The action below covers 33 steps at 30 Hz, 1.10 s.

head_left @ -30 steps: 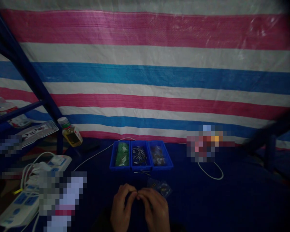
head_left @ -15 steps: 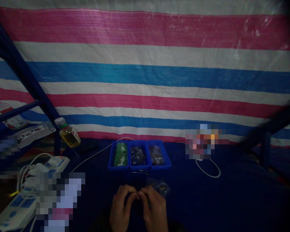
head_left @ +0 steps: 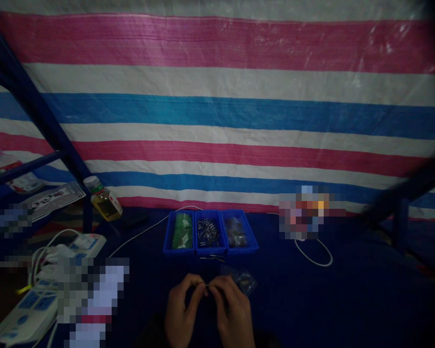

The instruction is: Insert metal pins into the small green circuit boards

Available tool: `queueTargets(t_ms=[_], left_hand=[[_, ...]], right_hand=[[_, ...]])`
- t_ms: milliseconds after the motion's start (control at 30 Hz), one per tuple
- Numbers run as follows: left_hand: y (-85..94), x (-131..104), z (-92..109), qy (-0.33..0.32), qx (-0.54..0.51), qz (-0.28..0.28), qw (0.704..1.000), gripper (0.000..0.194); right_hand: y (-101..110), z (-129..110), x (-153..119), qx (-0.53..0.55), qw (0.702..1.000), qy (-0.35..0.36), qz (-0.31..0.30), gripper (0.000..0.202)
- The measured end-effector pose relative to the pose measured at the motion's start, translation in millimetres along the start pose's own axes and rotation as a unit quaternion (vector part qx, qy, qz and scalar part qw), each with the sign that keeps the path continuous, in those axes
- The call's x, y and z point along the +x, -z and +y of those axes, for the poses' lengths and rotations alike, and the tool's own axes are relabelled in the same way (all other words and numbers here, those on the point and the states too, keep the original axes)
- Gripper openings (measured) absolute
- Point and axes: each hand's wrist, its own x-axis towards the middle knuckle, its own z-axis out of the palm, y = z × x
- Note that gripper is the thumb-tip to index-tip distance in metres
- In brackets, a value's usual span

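My left hand and my right hand meet at the fingertips low in the middle of the head view. Both are closed in a pinch on a small thin piece, of which only a sliver shows between them; its kind I cannot make out. Just beyond my right hand lies a clear plastic bag with small dark parts inside. Farther off, a few thin metal pins lie loose before a blue bin that holds many similar metal pieces.
Beside that bin stand a left blue bin with green packets and a right blue bin with clear bags. At left are a bottle, a power strip and white cables. A striped sheet hangs behind; blue frame bars flank it.
My fingertips have moved slightly apart, and a sliver of the small piece now shows between them. The bins and loose pins have not been moved.
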Motion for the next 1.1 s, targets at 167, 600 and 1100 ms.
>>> queueTargets(t_ms=[167, 600, 1100], left_hand=[[0.3, -1.6, -2.3, 0.001, 0.002, -0.001, 1.0, 0.026], [2.2, -1.4, -0.5, 0.005, 0.021, 0.029, 0.999, 0.024], [2.6, 0.3, 8.1, 0.01, -0.008, 0.013, 1.0, 0.025]], right_hand=[[0.4, 2.2, -2.3, -0.02, 1.0, -0.015, 0.0, 0.022], [1.7, 3.7, -2.1, -0.011, 1.0, -0.015, 0.025, 0.019], [6.6, 1.7, -3.0, -0.004, 1.0, -0.016, -0.006, 0.019]])
